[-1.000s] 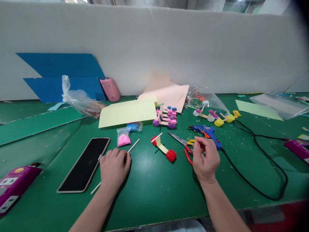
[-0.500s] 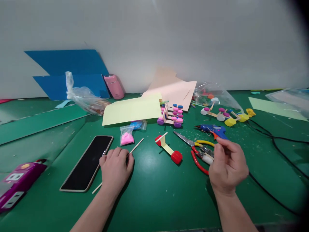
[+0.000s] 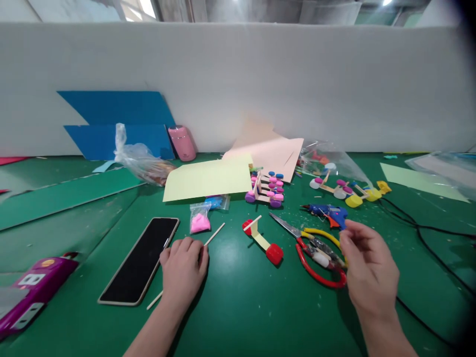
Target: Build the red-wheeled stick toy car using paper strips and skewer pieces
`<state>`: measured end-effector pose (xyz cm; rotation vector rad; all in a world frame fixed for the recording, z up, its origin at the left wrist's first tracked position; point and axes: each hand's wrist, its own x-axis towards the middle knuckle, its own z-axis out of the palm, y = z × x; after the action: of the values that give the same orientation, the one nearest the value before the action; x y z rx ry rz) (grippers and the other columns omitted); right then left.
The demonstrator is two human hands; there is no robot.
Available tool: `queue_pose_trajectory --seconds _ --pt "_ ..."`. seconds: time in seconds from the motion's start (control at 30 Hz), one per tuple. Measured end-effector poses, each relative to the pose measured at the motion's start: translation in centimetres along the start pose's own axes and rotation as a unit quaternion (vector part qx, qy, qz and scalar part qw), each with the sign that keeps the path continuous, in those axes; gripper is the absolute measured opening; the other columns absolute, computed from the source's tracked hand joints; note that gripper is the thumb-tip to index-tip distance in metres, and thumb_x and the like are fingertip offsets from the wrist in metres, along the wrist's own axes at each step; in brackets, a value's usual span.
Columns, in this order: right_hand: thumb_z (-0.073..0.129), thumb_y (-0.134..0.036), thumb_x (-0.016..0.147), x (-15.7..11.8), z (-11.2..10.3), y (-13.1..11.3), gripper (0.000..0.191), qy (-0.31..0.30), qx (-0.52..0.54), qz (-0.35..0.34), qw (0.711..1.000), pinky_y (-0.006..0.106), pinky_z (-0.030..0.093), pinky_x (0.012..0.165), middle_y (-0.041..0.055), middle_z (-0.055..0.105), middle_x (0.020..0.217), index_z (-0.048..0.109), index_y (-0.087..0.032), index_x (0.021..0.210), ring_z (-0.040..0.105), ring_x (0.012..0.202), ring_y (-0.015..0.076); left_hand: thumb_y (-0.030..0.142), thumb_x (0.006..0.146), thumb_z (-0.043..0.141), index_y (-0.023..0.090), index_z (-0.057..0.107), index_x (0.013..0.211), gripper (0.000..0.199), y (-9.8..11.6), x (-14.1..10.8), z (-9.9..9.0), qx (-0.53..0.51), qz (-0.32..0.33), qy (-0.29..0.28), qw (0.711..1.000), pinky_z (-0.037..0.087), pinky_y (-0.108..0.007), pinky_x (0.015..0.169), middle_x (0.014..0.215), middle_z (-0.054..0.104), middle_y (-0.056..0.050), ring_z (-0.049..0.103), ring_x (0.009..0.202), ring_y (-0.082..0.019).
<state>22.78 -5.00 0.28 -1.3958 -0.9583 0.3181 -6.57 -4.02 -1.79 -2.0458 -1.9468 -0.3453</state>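
My left hand (image 3: 186,263) lies on the green table with its fingers curled over a thin pale stick (image 3: 215,233), whose two ends stick out past the hand. My right hand (image 3: 372,267) has thumb and fingers pinched together by the handle end of a blue glue gun (image 3: 327,212); whatever may be between the fingertips is hidden. Left of that hand lie scissors (image 3: 286,225) with red and yellow handles. Between my hands sits a small piece with red ends (image 3: 274,254), a pale strip (image 3: 260,240) and a short stick across one end.
A phone (image 3: 139,263) lies beside my left hand, with a bag of pink clay (image 3: 200,223) above it. Small stick models with colourful wheels (image 3: 275,202) stand behind. Black cables (image 3: 427,238) cross the right side. A purple tool (image 3: 39,292) is at far left.
The view has tilted up, so the table sits lower in it. My right hand has shifted slightly right along the glue gun's handle. My left hand stays over the stick.
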Motion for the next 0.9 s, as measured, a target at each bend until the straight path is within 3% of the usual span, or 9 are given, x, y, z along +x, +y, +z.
queue_pose_trajectory --seconds 0.1,0.23,0.37,0.53,0.6,0.7,0.8,0.9 --pt "0.059 -0.032 0.073 0.5 -0.4 0.4 0.028 -0.092 -0.06 0.016 0.994 0.024 0.046 0.057 0.0034 0.059 0.082 0.059 -0.02 0.099 0.055 0.07 0.0151 0.029 0.081 0.044 0.021 0.058 0.07 0.02 0.0 0.0 -0.4 -0.019 0.001 0.013 1.0 0.031 -0.035 0.067 0.076 0.061 -0.004 0.054 0.08 -0.022" --pt "0.058 -0.037 0.074 1.2 -0.7 1.3 0.031 -0.146 -0.108 0.044 0.982 0.023 0.047 0.051 0.0042 0.06 0.084 0.059 -0.021 0.1 0.056 0.068 0.0159 0.028 0.08 0.046 0.02 0.059 0.079 0.016 0.4 1.9 -1.4 -0.047 0.037 0.064 0.996 0.033 -0.035 0.068 0.083 0.063 -0.007 0.054 0.081 -0.023" --pt "0.056 -0.039 0.075 1.2 -0.7 1.3 0.033 -0.181 -0.117 0.049 0.975 0.023 0.049 0.051 0.0042 0.059 0.081 0.058 -0.022 0.103 0.056 0.067 0.0155 0.028 0.081 0.044 0.019 0.059 0.089 0.02 1.6 6.6 -1.3 -0.027 0.053 0.064 0.996 0.033 -0.037 0.07 0.092 0.061 -0.01 0.052 0.086 -0.026" --pt "0.055 -0.04 0.077 1.3 -0.9 0.7 0.034 -0.209 -0.109 0.056 0.97 0.023 0.049 0.051 0.0048 0.059 0.083 0.056 -0.022 0.106 0.057 0.068 0.016 0.022 0.073 0.052 0.018 0.05 0.112 0.039 3.4 12.6 1.1 -0.013 0.116 0.047 0.992 0.029 -0.041 0.078 0.112 0.055 -0.013 0.046 0.1 -0.03" --pt "0.053 -0.039 0.079 1.5 -0.9 0.4 0.033 -0.23 -0.109 0.065 0.965 0.022 0.049 0.05 0.0037 0.058 0.082 0.055 -0.023 0.108 0.056 0.065 0.0146 0.017 0.071 0.053 0.016 0.051 0.112 0.041 3.7 14.1 2.1 -0.016 0.128 0.054 0.99 0.029 -0.041 0.078 0.11 0.055 -0.015 0.047 0.099 -0.03" --pt "0.05 -0.037 0.081 1.7 -0.4 -0.5 0.03 -0.263 -0.107 0.055 0.957 0.022 0.049 0.055 0.002 0.057 0.082 0.053 -0.024 0.108 0.055 0.065 0.013 0.013 0.074 0.048 0.016 0.06 0.094 0.023 3.1 15.4 2.7 -0.028 0.142 0.073 0.987 0.029 -0.041 0.074 0.097 0.061 -0.015 0.051 0.091 -0.029" --pt "0.049 -0.035 0.082 1.7 0.7 -1.5 0.025 -0.291 -0.091 0.048 0.951 0.022 0.047 0.06 0.0013 0.057 0.083 0.053 -0.025 0.105 0.055 0.071 0.0135 0.015 0.078 0.046 0.019 0.063 0.079 0.018 1.9 16.0 2.4 -0.043 0.147 0.105 0.983 0.028 -0.04 0.072 0.087 0.065 -0.011 0.053 0.084 -0.026" --pt "0.048 -0.037 0.083 1.6 2.5 -2.5 0.023 -0.332 -0.056 0.084 0.938 0.022 0.046 0.06 0.0016 0.058 0.087 0.054 -0.025 0.102 0.055 0.073 0.0138 0.019 0.08 0.046 0.021 0.063 0.084 0.018 1.1 15.7 1.5 -0.058 0.131 0.148 0.978 0.029 -0.039 0.071 0.087 0.066 -0.008 0.054 0.082 -0.025"
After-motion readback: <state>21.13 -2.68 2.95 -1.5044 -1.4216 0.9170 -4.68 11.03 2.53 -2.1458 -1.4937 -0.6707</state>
